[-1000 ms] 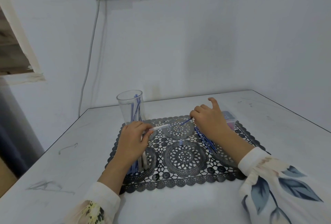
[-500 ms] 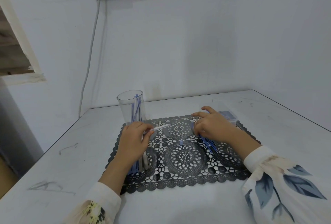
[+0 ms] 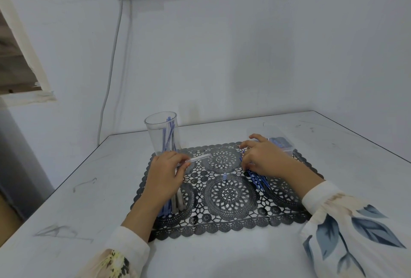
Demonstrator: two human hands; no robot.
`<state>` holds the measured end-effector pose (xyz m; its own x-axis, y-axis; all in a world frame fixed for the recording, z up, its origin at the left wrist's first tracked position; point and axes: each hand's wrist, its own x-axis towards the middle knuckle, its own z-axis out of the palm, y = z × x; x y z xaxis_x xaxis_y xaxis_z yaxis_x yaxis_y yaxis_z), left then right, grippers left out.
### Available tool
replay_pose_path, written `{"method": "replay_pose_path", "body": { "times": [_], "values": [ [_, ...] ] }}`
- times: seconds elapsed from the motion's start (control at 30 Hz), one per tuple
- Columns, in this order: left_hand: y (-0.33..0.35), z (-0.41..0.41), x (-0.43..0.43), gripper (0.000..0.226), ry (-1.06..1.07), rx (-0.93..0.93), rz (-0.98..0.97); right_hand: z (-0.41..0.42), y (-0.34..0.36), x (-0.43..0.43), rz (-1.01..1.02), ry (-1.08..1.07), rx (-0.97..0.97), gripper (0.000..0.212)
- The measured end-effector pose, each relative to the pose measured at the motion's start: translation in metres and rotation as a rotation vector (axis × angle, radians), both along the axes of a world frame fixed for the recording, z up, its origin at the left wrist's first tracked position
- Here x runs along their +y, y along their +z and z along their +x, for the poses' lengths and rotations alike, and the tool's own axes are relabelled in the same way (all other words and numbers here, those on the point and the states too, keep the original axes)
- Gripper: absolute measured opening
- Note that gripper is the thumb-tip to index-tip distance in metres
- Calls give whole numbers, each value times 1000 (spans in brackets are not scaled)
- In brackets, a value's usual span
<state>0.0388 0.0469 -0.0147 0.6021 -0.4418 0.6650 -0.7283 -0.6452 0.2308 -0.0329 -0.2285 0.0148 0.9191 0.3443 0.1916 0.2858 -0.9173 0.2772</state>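
My left hand (image 3: 165, 171) rests on the left side of the black lace placemat (image 3: 229, 222) and pinches a clear pen barrel (image 3: 198, 158) that points right. Under its wrist lies a bundle of white and blue pen parts (image 3: 176, 205). My right hand (image 3: 264, 160) is bent down over a pile of thin blue refills (image 3: 259, 181) on the mat's right side, its fingers curled onto the near end of one, index finger raised. A small blue cap (image 3: 225, 176) stands alone mid-mat.
A clear plastic cup (image 3: 162, 132) with several blue pens or refills stands at the mat's far left corner. Behind my right hand sits a clear box (image 3: 282, 143) of blue pieces. The white table meets walls at the back and right; a cable (image 3: 109, 82) hangs from a socket.
My right hand has dropped from holding a blue refill up near the barrel's tip down onto the refill pile. The left hand and barrel stayed still.
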Motion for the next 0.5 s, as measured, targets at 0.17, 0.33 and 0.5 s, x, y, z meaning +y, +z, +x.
{"method": "replay_pose_path", "body": {
  "times": [0.17,0.33,0.5],
  "values": [
    [0,0,-1,20,-4,-8,-2,2,-4,2,244,4,-85,22],
    [0,1,-1,23,-14,-17,-4,8,4,7,844,-149,-317,20],
    [0,0,-2,32,-27,-10,-23,16,21,-5,1171,-397,-453,27]
  ]
}}
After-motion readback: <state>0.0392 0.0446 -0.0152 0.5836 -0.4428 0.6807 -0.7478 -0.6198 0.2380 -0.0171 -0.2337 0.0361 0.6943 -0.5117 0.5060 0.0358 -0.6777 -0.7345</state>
